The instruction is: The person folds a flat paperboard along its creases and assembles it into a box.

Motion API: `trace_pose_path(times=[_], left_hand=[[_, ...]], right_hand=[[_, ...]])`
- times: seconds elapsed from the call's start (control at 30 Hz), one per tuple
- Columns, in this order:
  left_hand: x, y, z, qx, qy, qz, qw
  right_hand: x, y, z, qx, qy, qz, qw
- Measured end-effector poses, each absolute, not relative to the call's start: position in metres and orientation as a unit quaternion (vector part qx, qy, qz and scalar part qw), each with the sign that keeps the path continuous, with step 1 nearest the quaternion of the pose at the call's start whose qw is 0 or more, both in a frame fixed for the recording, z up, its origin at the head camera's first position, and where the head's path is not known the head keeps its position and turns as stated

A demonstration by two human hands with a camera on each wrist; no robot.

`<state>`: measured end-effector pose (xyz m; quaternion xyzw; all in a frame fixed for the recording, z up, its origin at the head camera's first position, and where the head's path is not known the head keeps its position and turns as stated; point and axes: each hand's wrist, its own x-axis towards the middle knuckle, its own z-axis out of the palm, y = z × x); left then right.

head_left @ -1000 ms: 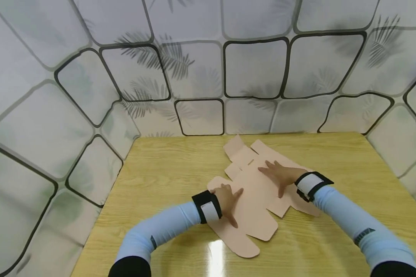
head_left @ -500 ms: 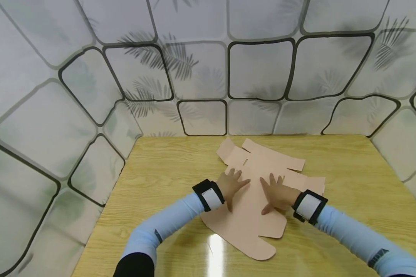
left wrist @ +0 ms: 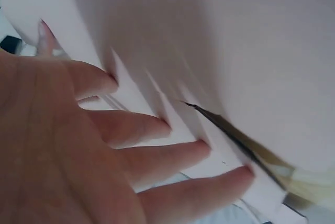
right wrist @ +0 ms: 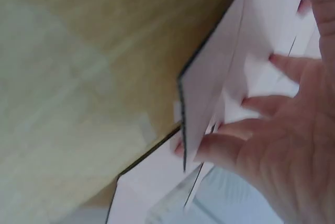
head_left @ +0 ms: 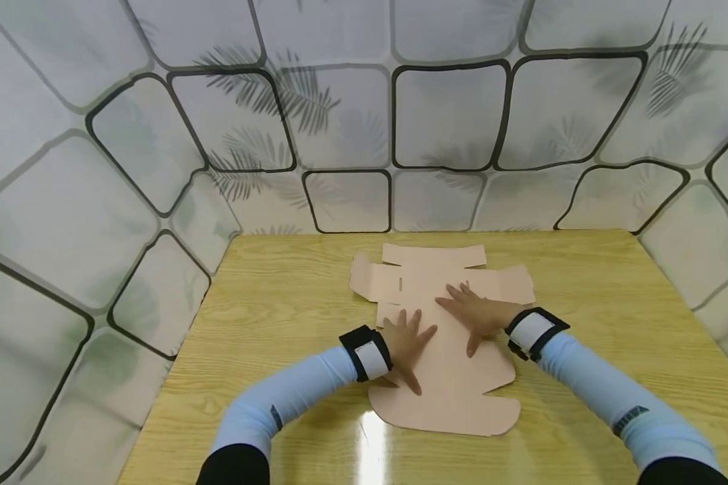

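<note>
A flat, unfolded cardboard box blank lies on the wooden table, its slotted flaps toward the far side and a wide rounded flap toward the near edge. My left hand rests with spread fingers on its left part. In the left wrist view the fingertips touch the pale cardboard near a cut slit. Farther up and to the right, my right hand also lies spread on the sheet. The right wrist view shows that hand's fingers on the cardboard, close to a side flap that slants up.
The wooden table extends around the cardboard on all sides. Behind it and to the left hangs a pale curtain with a stone-and-leaf pattern, close along the table's edges. A bright light reflection shows on the table near the front.
The cardboard has turned from a slanted position to nearly square with the table. My hands have shifted over it, the right one first moving nearer and then farther out again.
</note>
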<state>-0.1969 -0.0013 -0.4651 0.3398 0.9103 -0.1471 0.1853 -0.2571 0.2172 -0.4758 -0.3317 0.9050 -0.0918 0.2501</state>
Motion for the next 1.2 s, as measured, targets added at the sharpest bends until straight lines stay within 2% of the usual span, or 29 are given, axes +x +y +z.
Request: trace_pose_path(times=[0.2,0.37,0.6,0.7,0.8,1.0,1.2], left_hand=[[-0.190,0.002,-0.468,0.326,0.916,-0.165,0.167],[-0.195,0.000,-0.467,0.312,0.920,-0.168,0.168],[-0.192,0.003,-0.466,0.306,0.919,-0.176,0.177],[-0.190,0.006,-0.468,0.306,0.919,-0.173,0.179],[-0.188,0.008,-0.470,0.304,0.920,-0.170,0.179],[-0.187,0.007,-0.473,0.304,0.922,-0.157,0.180],[-0.194,0.006,-0.471,0.304,0.924,-0.133,0.192]], right_hand=[[-0.278,0.218,-0.464,-0.359,0.892,-0.076,0.264],[-0.319,0.200,-0.452,-0.293,0.924,-0.120,0.216],[-0.380,0.187,-0.495,-0.179,0.959,-0.139,0.172],[-0.393,0.186,-0.519,-0.159,0.967,-0.122,0.154],[-0.396,0.185,-0.526,-0.147,0.975,-0.110,0.125],[-0.385,0.183,-0.480,-0.161,0.981,-0.085,0.068],[-0.364,0.188,-0.416,-0.180,0.970,-0.162,0.036]])
